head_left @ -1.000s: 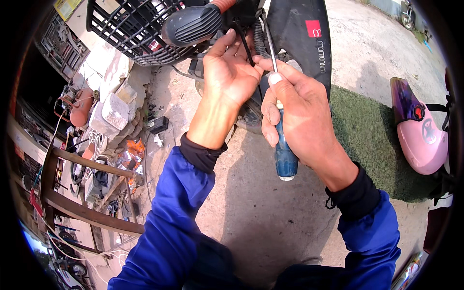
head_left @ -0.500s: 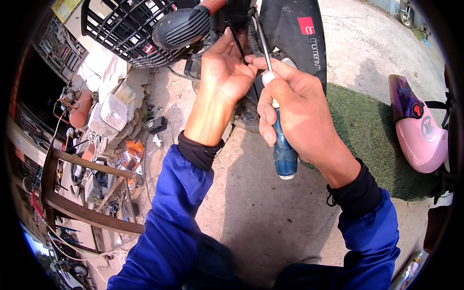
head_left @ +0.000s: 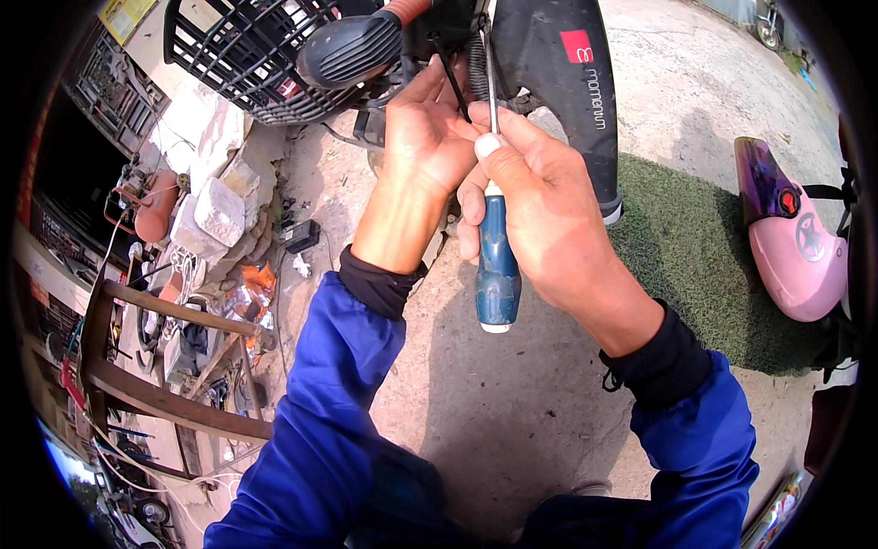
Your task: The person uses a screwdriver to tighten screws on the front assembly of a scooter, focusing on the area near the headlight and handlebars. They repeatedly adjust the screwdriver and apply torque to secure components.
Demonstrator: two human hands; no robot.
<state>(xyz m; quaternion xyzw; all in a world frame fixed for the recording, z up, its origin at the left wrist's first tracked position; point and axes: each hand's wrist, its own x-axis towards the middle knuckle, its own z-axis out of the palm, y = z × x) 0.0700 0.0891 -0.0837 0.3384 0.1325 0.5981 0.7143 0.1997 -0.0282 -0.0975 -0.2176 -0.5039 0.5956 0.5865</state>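
Right hand [head_left: 540, 197] clenched around a blue-handled screwdriver [head_left: 497, 265], shaft up; left hand [head_left: 425, 137] pinching a black cable [head_left: 450, 78] below the handlebar grip [head_left: 352, 48].

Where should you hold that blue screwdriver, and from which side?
Probably by the thick blue handle, wrapping fingers round it from the right, as the right hand does. The handle is fat and rounded, the metal shaft thin, pointing up into the scooter parts beside the left hand.
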